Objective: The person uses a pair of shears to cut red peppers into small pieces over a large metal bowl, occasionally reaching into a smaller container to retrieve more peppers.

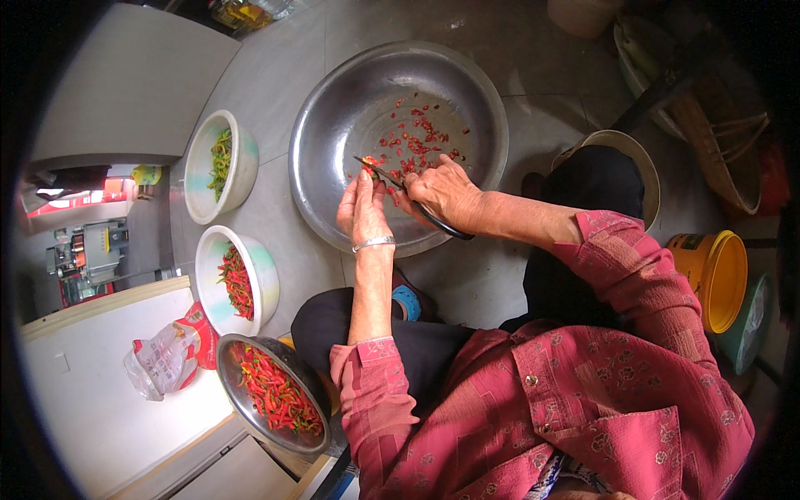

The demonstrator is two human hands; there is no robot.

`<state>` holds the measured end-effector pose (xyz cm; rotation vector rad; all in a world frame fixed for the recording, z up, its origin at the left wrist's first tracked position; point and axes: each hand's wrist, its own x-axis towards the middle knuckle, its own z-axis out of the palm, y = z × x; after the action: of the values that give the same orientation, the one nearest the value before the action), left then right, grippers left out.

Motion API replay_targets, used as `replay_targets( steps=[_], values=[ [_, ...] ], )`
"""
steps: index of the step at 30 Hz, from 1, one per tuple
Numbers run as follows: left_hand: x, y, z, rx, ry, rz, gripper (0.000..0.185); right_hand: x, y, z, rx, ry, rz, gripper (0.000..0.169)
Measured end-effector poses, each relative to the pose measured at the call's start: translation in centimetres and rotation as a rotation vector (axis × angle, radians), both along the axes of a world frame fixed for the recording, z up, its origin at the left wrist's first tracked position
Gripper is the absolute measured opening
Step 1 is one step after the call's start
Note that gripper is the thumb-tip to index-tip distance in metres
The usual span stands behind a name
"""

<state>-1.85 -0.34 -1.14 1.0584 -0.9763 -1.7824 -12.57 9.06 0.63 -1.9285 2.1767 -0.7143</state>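
Observation:
Over a wide steel basin [325,125], my left hand [364,209] pinches a small red chili pepper [370,164] between thumb and fingers. The scissors [431,219], dark with black handle loops, are gripped in my right hand [445,195]. Their blades lie right at the chili, above the left fingertips; whether they are cutting through it I cannot tell. Chopped red chili pieces [415,140] are scattered over the basin's bottom. A silver bracelet [373,243] circles my left wrist.
To the left stand a white tub [244,172] of green chilies, another white tub [265,275] of red ones, and a steel bowl [319,381] heaped with red chilies. A printed plastic bag [165,369] lies nearby. At right are a yellow bucket [703,281] and a wooden-sided container [719,150].

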Motion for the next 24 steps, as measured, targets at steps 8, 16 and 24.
replay_targets(
  steps=[8,16,24],
  values=[
    [0.0,0.5,0.8,-0.050,0.002,-0.075,0.028,-0.5,0.3,0.5,-0.002,0.056,0.036,0.023],
    [0.5,-0.2,0.3,-0.001,-0.027,-0.045,0.025,-0.4,0.2,1.2,0.079,-0.033,0.045,0.026],
    [0.7,-0.4,-0.2,0.001,0.071,-0.042,0.024,0.3,0.3,0.5,0.055,-0.025,-0.010,0.039]
  ],
)
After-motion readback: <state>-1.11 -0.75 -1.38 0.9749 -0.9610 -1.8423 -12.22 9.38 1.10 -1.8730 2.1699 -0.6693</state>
